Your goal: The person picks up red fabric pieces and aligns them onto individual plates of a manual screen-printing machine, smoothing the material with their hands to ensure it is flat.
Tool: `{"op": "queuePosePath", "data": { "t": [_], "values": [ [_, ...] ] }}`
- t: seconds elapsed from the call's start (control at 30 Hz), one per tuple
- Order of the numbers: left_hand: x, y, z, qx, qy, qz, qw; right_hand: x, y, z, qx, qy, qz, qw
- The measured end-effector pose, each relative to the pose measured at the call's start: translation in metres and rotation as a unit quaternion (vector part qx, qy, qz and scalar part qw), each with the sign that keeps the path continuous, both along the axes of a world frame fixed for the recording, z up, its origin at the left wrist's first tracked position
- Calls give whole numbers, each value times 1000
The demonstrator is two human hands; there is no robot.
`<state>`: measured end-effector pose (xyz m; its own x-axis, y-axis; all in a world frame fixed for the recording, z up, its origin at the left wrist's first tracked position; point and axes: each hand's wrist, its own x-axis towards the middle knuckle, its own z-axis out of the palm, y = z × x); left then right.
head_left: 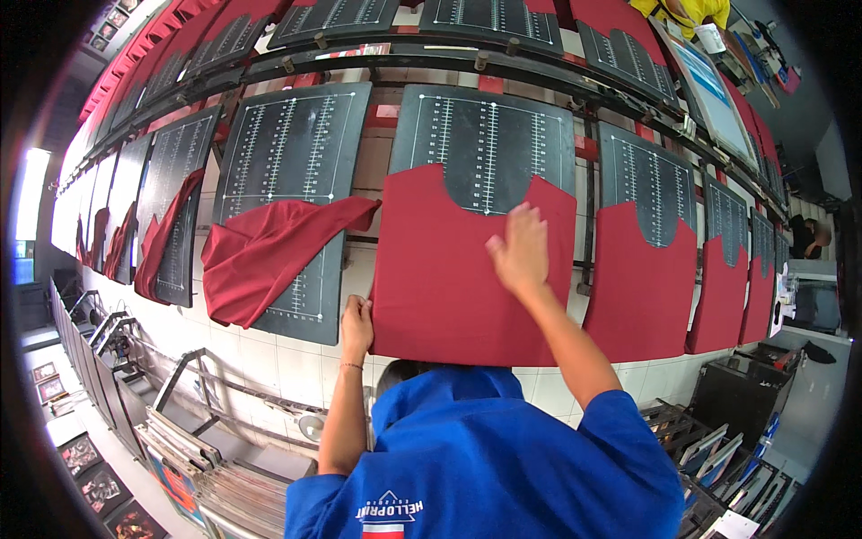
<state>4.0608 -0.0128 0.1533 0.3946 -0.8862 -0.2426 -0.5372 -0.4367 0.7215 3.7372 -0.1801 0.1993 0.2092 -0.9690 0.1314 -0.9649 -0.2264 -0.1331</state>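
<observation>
A dark red cut fabric piece with a curved neckline lies smooth over the lower part of a dark printing board in front of me. My right hand lies on it just below the neckline, palm down with fingers stretched out. At the piece's lower left edge, my left hand is closed, its fingers curled against the fabric's border. To the left, a crumpled dark red piece lies bunched across another board marked with white ruler lines.
Several boards with red pieces continue to the right along black rails. More boards stand at the left and across the rails. A framed screen and a person in yellow are far right. Metal frames stand lower left.
</observation>
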Motion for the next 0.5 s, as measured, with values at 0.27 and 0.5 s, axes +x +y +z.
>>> {"op": "queuePosePath", "data": {
  "t": [0.27, 0.5],
  "values": [
    [-1, 106, -25, 9, -11, 64, 998, 75, 21, 2, 132, -46, 530, 837],
    [-26, 170, 11, 90, 14, 99, 991, 174, -77, 9, 36, -134, 325, 935]
  ]
}}
